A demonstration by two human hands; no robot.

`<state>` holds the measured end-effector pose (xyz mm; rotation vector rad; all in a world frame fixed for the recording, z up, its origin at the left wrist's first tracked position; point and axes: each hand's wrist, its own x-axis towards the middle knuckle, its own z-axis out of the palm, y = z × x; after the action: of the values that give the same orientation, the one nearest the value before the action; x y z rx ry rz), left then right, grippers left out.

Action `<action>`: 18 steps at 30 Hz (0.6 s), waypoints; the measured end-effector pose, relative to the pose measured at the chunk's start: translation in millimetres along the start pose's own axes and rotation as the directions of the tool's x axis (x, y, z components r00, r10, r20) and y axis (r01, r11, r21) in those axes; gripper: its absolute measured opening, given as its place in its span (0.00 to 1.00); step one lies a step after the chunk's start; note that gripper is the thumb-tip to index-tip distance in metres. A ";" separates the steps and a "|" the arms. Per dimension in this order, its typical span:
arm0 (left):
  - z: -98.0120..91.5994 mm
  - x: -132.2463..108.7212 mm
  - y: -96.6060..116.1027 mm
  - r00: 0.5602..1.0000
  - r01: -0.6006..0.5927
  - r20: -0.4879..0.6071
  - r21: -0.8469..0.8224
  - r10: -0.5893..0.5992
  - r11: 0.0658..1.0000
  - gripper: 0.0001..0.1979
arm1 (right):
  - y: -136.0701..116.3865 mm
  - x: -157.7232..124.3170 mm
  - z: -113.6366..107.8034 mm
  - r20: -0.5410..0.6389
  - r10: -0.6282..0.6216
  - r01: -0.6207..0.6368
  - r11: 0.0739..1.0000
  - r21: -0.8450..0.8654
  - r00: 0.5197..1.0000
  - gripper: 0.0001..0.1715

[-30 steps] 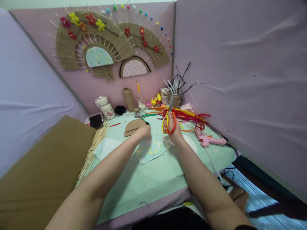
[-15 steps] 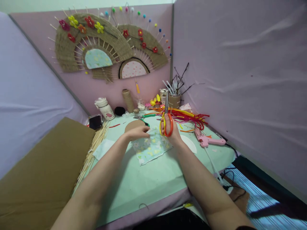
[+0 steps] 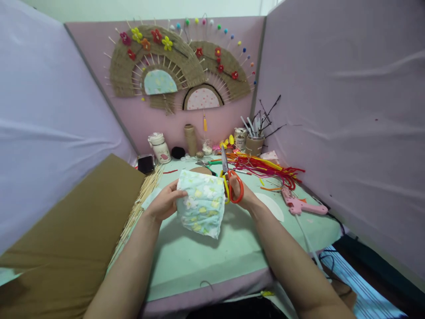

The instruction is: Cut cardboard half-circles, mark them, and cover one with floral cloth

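My left hand (image 3: 168, 199) pinches the left edge of a light blue floral fabric piece (image 3: 201, 204), held up above the table with its lower edge hanging. My right hand (image 3: 241, 189) grips scissors (image 3: 232, 182) with one red and one yellow handle, their blades pointing up and away. The scissors are beside the fabric's upper right corner; whether my right fingers also touch the cloth I cannot tell. Behind the fabric, a brown cardboard piece (image 3: 202, 170) is partly hidden. A white rounded piece (image 3: 272, 207) lies on the table right of my right hand.
Red and yellow pipe cleaners (image 3: 265, 167) and a pink glue gun (image 3: 303, 204) lie to the right. A white bottle (image 3: 160, 148), a twine spool (image 3: 190, 139) and a pot of twigs (image 3: 255, 145) stand at the back. Thin sticks (image 3: 136, 206) and cardboard (image 3: 76, 230) are left.
My left hand has lifted the fabric off the table and moved to its left edge. The scissors have tilted beside the cloth. The camera view has shifted left.
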<state>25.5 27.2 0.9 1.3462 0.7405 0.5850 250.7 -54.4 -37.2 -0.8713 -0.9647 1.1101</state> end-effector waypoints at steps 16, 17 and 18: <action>1.4 9.7 -12.4 0.993 0.121 0.003 -0.165 -0.122 0.979 0.24 | 7.8 2.6 1.7 -0.049 -0.125 0.104 0.947 -0.303 0.991 0.23; 3.5 10.5 -11.9 0.992 0.113 -0.034 -0.173 -0.121 0.978 0.22 | 7.8 2.2 3.0 -0.056 -0.130 0.107 0.946 -0.307 0.990 0.23; 4.7 10.6 -10.7 0.992 0.098 -0.066 -0.175 -0.111 0.980 0.20 | 7.2 1.7 4.6 -0.069 -0.140 0.112 0.945 -0.308 0.988 0.24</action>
<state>35.5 30.6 -10.8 1.1245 0.7988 0.6042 244.4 -50.7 -42.1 -1.0826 -1.1179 0.8168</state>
